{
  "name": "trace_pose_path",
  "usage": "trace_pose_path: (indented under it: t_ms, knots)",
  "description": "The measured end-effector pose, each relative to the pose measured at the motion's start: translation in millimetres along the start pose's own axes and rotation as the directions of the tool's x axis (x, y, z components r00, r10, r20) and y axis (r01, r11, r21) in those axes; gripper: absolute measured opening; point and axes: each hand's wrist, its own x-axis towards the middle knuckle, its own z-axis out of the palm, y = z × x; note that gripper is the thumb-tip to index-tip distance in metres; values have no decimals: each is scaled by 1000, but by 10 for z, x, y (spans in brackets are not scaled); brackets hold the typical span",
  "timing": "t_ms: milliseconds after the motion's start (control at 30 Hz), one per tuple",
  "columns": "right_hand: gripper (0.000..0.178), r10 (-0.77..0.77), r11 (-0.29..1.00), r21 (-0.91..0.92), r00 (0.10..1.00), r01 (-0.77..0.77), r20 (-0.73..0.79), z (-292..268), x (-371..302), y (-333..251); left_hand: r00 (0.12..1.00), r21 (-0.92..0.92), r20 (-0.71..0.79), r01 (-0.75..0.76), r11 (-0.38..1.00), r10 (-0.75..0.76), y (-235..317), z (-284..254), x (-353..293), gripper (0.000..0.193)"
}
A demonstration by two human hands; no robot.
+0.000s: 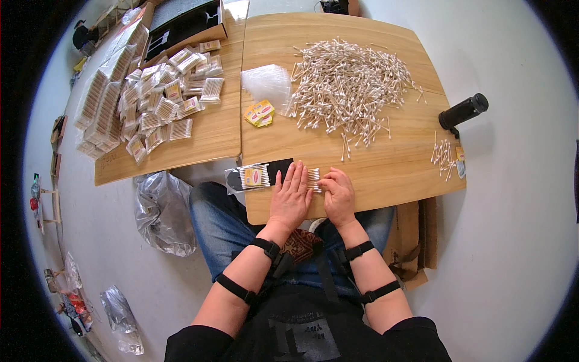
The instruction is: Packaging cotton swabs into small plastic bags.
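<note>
My left hand (291, 192) lies flat near the table's front edge, fingers stretched out over a row of cotton swabs (313, 177). The swabs' right ends stick out past it. Curled in a pinch, my right hand (339, 192) has its fingertips at those ends; what they hold is hidden. Beside my left hand is a black flat strip (280, 171). On the strip's left part lies a clear bag of cotton swabs (263, 175) with a yellow and red label card (253, 177).
A big heap of loose cotton swabs (350, 84) covers the far table. Left of it are clear empty bags (267, 83) and label cards (259, 113). Filled swab packs (166, 108) pile up on the left table by an open box (187, 30). A black bottle (463, 111) stands at the right edge.
</note>
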Motion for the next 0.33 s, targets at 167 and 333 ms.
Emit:
trace_pose_path:
  t_ms: [167, 333]
  knots:
    - [22, 14, 1000, -13, 1000, -14, -2, 8, 18, -41, 1000, -18, -10, 3, 1000, -3, -9, 10, -4, 61]
    - [24, 18, 998, -53, 1000, -17, 17, 15, 9, -21, 1000, -9, -5, 7, 1000, -7, -8, 19, 2, 63]
